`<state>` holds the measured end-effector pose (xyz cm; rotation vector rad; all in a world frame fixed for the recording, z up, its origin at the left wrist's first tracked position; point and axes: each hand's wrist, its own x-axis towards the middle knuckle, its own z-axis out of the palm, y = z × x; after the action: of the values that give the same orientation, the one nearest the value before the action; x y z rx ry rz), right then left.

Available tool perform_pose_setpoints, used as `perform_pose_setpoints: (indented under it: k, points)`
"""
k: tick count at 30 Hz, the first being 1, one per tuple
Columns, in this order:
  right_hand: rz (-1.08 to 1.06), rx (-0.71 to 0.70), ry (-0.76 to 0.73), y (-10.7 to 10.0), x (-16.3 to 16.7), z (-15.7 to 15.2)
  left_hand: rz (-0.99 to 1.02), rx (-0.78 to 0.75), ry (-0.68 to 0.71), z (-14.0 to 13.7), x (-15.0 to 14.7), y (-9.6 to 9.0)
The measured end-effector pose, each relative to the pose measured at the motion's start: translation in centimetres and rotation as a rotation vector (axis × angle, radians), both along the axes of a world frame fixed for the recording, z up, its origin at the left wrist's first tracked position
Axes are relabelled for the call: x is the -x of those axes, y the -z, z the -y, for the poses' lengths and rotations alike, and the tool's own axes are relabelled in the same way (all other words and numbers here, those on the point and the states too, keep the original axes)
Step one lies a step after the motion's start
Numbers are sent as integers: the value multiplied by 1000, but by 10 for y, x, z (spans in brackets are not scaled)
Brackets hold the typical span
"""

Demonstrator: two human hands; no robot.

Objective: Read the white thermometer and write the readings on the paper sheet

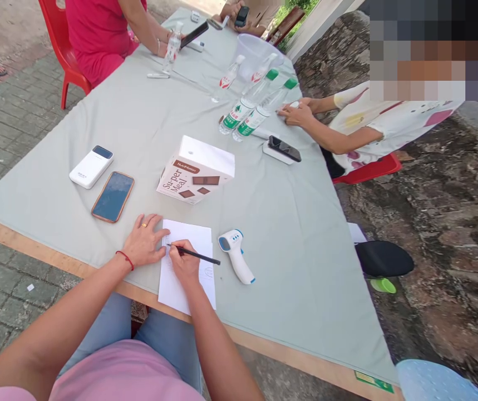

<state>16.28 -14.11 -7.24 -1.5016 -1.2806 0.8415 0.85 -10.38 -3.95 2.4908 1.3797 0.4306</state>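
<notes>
R hand (183,263) has its grip closed round a black pen (199,255), tip on the white paper (192,232) at the desk's (280,250) near edge; L hand (144,243) lies flat & spread by its left side. Marks show top L, lower L looks mostly bare, so prob. early on. Text's too small to read, & R hand hides the middle.

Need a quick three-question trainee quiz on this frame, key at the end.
1. Multiple choice: what does the right hand of the camera wearer hold?
A) a phone
B) a black pen
C) a bottle
2. True or false: in the picture, the handheld thermometer lies to the right of the paper.
3. Count: how many green-capped bottles stand on the table?

Key: 1 B; 2 true; 3 two.
</notes>
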Motion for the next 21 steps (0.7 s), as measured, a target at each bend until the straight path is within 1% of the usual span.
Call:
perform_pose_setpoints:
  k: [9, 15, 21]
  points:
    - [-12, -16, 13, 0, 0, 0, -8, -1, 1, 0, 0, -1]
    - [-45, 2, 63, -2, 1, 0, -2, -9, 3, 0, 0, 0]
    - [-14, 7, 37, -4, 1, -1, -3, -14, 2, 0, 0, 1]
